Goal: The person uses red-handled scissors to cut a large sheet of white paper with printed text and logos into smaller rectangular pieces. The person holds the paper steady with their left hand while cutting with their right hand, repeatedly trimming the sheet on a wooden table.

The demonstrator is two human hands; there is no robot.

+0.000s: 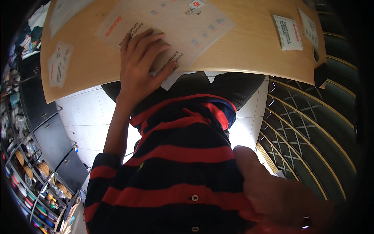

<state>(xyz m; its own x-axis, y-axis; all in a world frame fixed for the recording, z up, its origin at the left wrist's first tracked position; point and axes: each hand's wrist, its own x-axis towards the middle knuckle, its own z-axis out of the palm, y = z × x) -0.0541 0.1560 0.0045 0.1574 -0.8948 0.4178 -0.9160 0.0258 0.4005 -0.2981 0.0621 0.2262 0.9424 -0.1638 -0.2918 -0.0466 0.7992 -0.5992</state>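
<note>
My left hand (pixel 142 64) lies palm down with its fingers spread on a thin, see-through whitish sheet (pixel 187 31) with red and black print. The sheet rests on a light wooden table (pixel 241 58), and one corner of it hangs over the near edge above my lap. Close to the camera at the lower right is my right hand (pixel 269 187), away from the table and beside my striped shirt. It looks dark and smeared, and its fingers do not show clearly.
A small printed white packet (pixel 288 33) and another one (pixel 309 27) lie at the table's right end. A crumpled printed piece (pixel 59 64) is at the left. Black cabinets (pixel 56 136) and crowded shelves stand left; a dark rack with yellow edges (pixel 307 117) stands right.
</note>
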